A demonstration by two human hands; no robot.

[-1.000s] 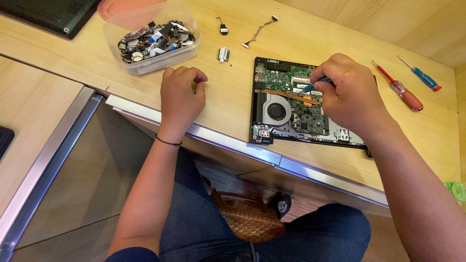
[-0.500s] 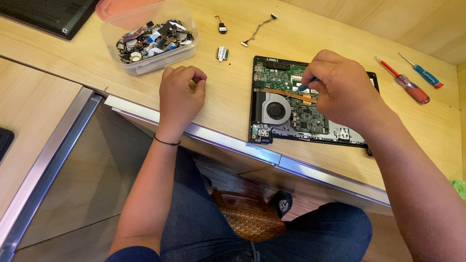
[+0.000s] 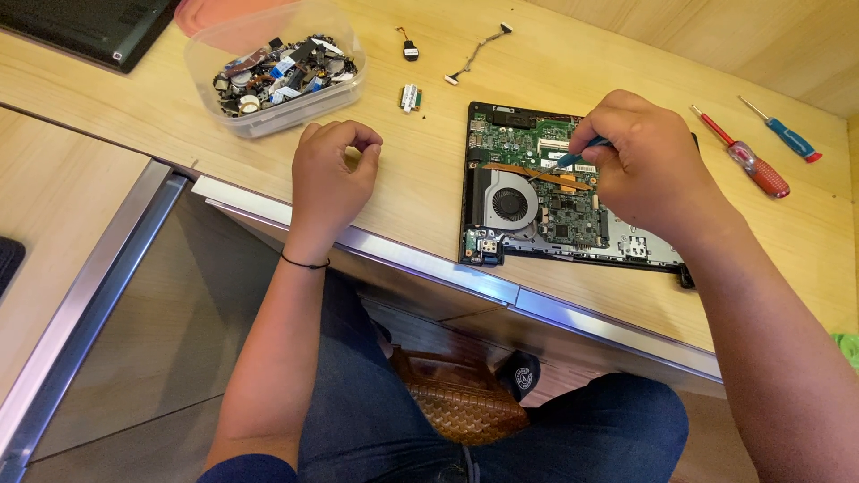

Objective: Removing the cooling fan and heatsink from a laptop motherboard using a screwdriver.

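Note:
An opened laptop base [image 3: 537, 192] lies on the wooden desk [image 3: 420, 170], showing a green circuit board, a round fan [image 3: 510, 203] and an orange flat cable. My right hand [image 3: 649, 165] hovers over the board and grips a thin teal-handled tool [image 3: 573, 156] whose tip touches the board near the cable. My left hand [image 3: 331, 174] rests on the desk to the left of the laptop, fingers curled into a loose fist with nothing visible in it.
A clear plastic tub [image 3: 273, 76] of small electronic parts stands at the back left. A small green card [image 3: 411, 97], a coin cell with a lead [image 3: 409, 46] and a thin cable [image 3: 479, 52] lie behind. A red screwdriver [image 3: 744, 164] and a blue screwdriver [image 3: 780, 132] rest at the right.
My right hand has shifted slightly left and up over the board with the tool. My left hand stays curled in the same spot.

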